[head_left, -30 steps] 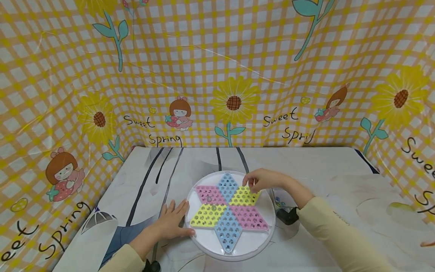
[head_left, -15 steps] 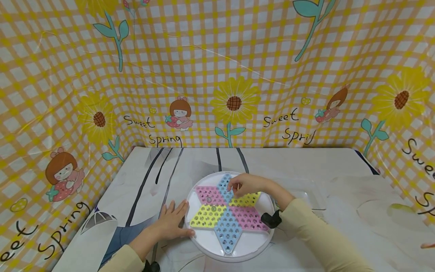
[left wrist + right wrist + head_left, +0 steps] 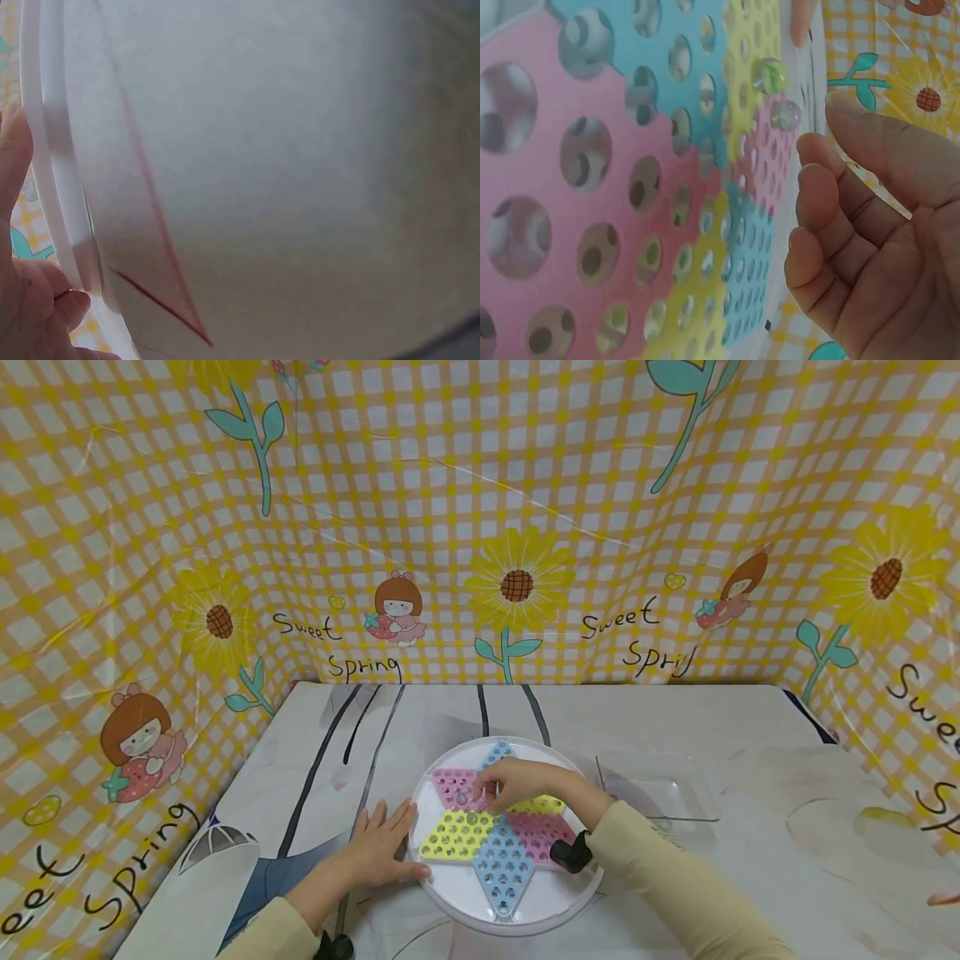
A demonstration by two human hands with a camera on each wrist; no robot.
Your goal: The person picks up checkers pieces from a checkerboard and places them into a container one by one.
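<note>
- While my left hand (image 3: 378,852) lies flat against the white rim, steadying the round board (image 3: 525,920) on the tabletop (image 3: 750,727), my right hand (image 3: 517,783) hovers over the star's centre.
- Its fingers (image 3: 817,195) curl loosely, holding nothing I can see, just beside two glass marbles (image 3: 769,75) seated in holes.
- To the right sits a clear tray (image 3: 660,785).

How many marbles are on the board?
2: one marble on the yellow part, another marble beside it on the pink part. The right hand may hide more.
</note>
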